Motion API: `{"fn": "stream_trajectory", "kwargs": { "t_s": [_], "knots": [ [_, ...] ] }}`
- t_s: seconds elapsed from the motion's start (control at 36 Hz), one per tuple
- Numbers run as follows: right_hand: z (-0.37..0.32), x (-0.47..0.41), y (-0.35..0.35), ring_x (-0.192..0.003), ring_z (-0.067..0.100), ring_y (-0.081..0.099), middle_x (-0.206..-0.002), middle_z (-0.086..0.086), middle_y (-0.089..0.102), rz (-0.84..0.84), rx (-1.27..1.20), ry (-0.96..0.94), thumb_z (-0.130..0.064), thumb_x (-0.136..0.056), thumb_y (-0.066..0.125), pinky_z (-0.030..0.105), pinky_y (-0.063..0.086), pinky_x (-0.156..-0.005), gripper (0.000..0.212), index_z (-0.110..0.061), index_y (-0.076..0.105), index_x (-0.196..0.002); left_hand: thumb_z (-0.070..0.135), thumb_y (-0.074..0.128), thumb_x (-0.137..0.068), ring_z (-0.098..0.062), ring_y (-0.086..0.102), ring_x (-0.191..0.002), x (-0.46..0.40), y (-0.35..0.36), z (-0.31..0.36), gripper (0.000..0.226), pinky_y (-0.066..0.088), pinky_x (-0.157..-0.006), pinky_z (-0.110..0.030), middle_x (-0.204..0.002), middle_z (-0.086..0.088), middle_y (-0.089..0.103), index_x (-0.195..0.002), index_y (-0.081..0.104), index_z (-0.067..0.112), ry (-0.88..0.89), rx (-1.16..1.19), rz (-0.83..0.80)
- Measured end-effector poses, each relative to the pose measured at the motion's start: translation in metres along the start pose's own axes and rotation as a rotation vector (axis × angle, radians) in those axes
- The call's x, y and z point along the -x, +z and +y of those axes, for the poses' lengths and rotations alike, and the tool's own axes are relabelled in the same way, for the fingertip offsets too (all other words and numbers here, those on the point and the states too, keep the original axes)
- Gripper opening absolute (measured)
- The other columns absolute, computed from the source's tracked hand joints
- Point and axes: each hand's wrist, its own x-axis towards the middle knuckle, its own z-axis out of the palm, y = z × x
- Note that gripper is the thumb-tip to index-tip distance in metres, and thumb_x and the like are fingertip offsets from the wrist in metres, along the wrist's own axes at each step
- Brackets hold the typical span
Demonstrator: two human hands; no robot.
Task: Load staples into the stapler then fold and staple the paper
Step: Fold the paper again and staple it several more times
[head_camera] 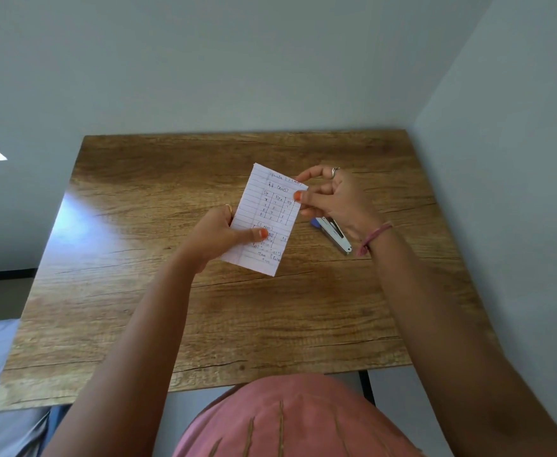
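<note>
Holding folded paper (265, 219) above table (138, 291) | left hand (217, 235) pinching lower edge, right hand (333, 196) pinching upper right edge | step: fold likely done | next: reach stapler (335, 234) lying under right wrist.

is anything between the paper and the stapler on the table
Nothing visible. Both hands pinch the folded paper above the table; the stapler lies just right of it, partly under the right hand.
</note>
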Motion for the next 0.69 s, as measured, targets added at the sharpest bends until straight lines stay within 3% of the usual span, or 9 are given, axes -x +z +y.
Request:
{"fn": "stream_trajectory", "kwargs": {
  "t_s": [0.11, 0.25, 0.39, 0.44, 0.56, 0.61, 0.69],
  "knots": [
    [0.000, 0.002, 0.000, -0.081, 0.020, 0.074, -0.090, 0.009, 0.077, -0.027, 0.045, -0.034, -0.007, -0.085, 0.071, 0.021, 0.057, -0.061, 0.020, -0.013, 0.063, -0.101, 0.021, 0.073, -0.081, -0.020, 0.073, -0.089, -0.002, 0.000, 0.013, 0.031, 0.060, -0.072, -0.034, -0.099, -0.004, 0.076, -0.110, 0.064, 0.011, 0.124, 0.135, 0.099],
    [-0.001, 0.003, 0.004, -0.083, 0.015, 0.074, -0.092, 0.005, 0.077, -0.002, 0.128, -0.145, -0.009, -0.088, 0.069, 0.025, 0.060, -0.066, 0.023, -0.016, 0.066, -0.109, 0.019, 0.065, -0.090, -0.013, 0.073, -0.081, -0.007, 0.007, 0.027, 0.010, 0.057, -0.064, -0.022, -0.089, 0.001, 0.076, -0.099, 0.067, 0.014, 0.293, 0.183, 0.326],
    [0.000, 0.004, 0.007, -0.084, 0.007, 0.072, -0.098, -0.006, 0.073, 0.064, 0.221, -0.263, -0.009, -0.090, 0.066, 0.017, 0.057, -0.065, 0.031, -0.014, 0.065, -0.121, 0.020, 0.065, -0.091, -0.016, 0.073, -0.083, -0.009, 0.011, 0.028, 0.015, 0.059, -0.069, -0.029, -0.091, -0.002, 0.076, -0.102, 0.069, 0.012, 0.318, 0.217, 0.390],
    [0.000, 0.003, 0.008, -0.082, 0.009, 0.072, -0.102, -0.004, 0.072, 0.108, 0.287, -0.323, -0.009, -0.090, 0.066, 0.023, 0.059, -0.066, 0.032, -0.014, 0.066, -0.121, 0.020, 0.066, -0.090, -0.015, 0.073, -0.082, -0.010, 0.014, 0.027, 0.013, 0.059, -0.068, -0.028, -0.088, 0.000, 0.076, -0.101, 0.070, 0.014, 0.317, 0.238, 0.423],
    [0.003, 0.004, 0.012, -0.070, 0.030, 0.068, -0.099, 0.000, 0.075, 0.171, 0.395, -0.412, -0.013, -0.090, 0.066, 0.048, 0.057, -0.058, 0.031, -0.023, 0.064, -0.119, 0.020, 0.067, -0.089, -0.014, 0.073, -0.081, -0.010, 0.016, 0.026, 0.012, 0.059, -0.069, -0.029, -0.087, 0.001, 0.076, -0.100, 0.071, 0.015, 0.311, 0.263, 0.468],
    [0.004, 0.004, 0.013, -0.057, 0.029, 0.062, -0.092, 0.000, 0.076, 0.199, 0.460, -0.480, -0.013, -0.091, 0.066, 0.042, 0.051, -0.047, 0.028, -0.017, 0.067, -0.118, 0.019, 0.068, -0.089, -0.015, 0.073, -0.081, -0.010, 0.017, 0.026, 0.010, 0.060, -0.071, -0.032, -0.087, 0.000, 0.076, -0.098, 0.071, 0.016, 0.303, 0.274, 0.487],
    [0.003, 0.004, 0.015, -0.051, 0.016, 0.059, -0.104, 0.005, 0.074, 0.208, 0.525, -0.559, -0.010, -0.091, 0.064, 0.029, 0.047, -0.043, 0.024, -0.010, 0.069, -0.115, 0.018, 0.068, -0.089, -0.015, 0.073, -0.080, -0.010, 0.018, 0.028, 0.009, 0.060, -0.069, -0.030, -0.086, 0.000, 0.076, -0.097, 0.071, 0.016, 0.290, 0.301, 0.500]
  ]
}}
